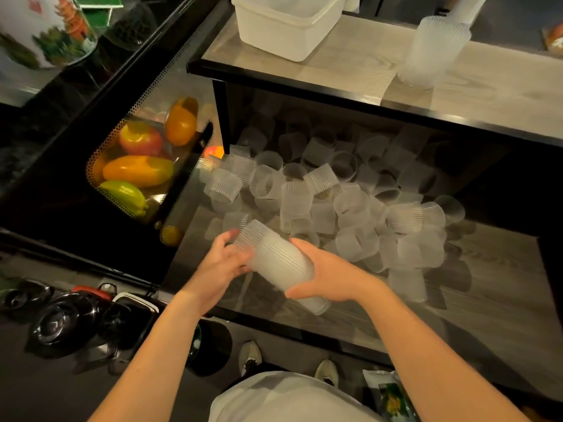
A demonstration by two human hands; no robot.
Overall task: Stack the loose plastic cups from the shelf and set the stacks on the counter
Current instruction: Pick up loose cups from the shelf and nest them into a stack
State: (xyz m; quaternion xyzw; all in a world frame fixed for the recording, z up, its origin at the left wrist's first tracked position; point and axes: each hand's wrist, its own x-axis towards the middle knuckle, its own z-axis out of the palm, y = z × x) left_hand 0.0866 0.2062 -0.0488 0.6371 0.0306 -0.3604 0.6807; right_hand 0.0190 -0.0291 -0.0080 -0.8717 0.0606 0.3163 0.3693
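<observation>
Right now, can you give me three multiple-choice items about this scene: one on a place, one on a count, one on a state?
1. Where does the finished stack of cups stand?
A. On the counter, right of the white tub
B. On the floor
C. Inside the fruit tray

2. How many hands hold the stack in progress?
A. None
B. One
C. Two

3. How are the loose cups on the shelf?
A. All upright in rows
B. In a jumbled pile, many on their sides
C. All gone

Answers:
1 A, it stands on the upper wooden surface.
2 C, the left hand and right hand both grip it.
3 B, cups lie at mixed angles.
</observation>
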